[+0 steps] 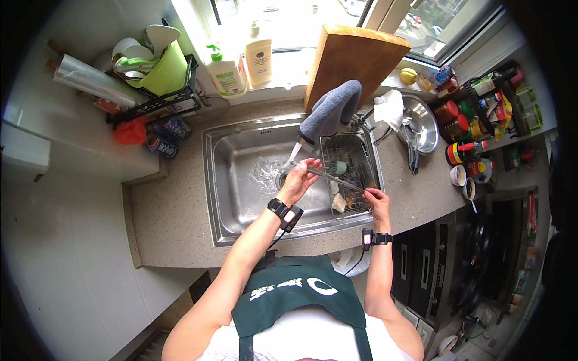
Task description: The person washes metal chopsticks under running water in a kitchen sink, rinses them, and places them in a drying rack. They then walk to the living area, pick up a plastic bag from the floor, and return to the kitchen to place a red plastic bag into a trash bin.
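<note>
A thin bundle of what look like chopsticks [338, 179] spans my two hands over a stainless steel sink [239, 198]. My right hand [378, 201] pinches its right end between thumb and fingers. Under its left part lies my left hand [300, 179], palm up and fingers partly spread; whether it grips the bundle I cannot tell. Water runs from a faucet wrapped in a grey cloth [332, 110] close to the bundle's left tip, beside the drain. Beneath the bundle, a wire basket [323, 149] holds a pale green cup-like item [337, 167] and light scraps.
Behind the sink stand a wooden cutting board [352, 63] and pump bottles [259, 56]. Metal bowls [426, 126] and a pan handle are on the right counter, near sauce bottles [465, 152] and small bowls [458, 175]. Cans [161, 145] and a utensil holder [165, 72] are at left.
</note>
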A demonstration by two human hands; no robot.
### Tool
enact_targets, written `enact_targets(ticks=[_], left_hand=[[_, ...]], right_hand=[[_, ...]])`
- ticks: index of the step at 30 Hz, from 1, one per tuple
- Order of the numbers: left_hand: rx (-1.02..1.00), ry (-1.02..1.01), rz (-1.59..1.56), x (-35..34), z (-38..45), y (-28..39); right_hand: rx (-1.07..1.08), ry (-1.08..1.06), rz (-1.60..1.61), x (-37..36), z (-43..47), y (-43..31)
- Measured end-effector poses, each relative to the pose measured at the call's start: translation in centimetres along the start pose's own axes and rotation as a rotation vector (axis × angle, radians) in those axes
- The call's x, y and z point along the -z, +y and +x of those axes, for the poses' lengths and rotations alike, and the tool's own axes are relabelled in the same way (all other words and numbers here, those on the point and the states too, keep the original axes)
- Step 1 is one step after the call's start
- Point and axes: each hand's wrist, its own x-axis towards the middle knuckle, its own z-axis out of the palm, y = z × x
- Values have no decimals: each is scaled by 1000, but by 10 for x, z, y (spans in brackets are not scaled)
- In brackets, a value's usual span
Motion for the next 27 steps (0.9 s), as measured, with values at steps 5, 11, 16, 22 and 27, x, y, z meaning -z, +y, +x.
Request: enact_targets(ticks=[5,11,16,22,27], left_hand=[[5,-38,-42,-2,-2,9],[-97,28,36,6,-1,31],[-129,35,111,17,-7,43],[-310,181,187,35,-23,83],[-407,419,384,24,-36,125]], right_hand=[[18,-3,8,0,0,4],[-72,-94,12,-43,9,-1],[-64,-214,-13,-87,28,10],[-184,-375,244,-152,58,18],[-260,-477,427,-206,63,42]])
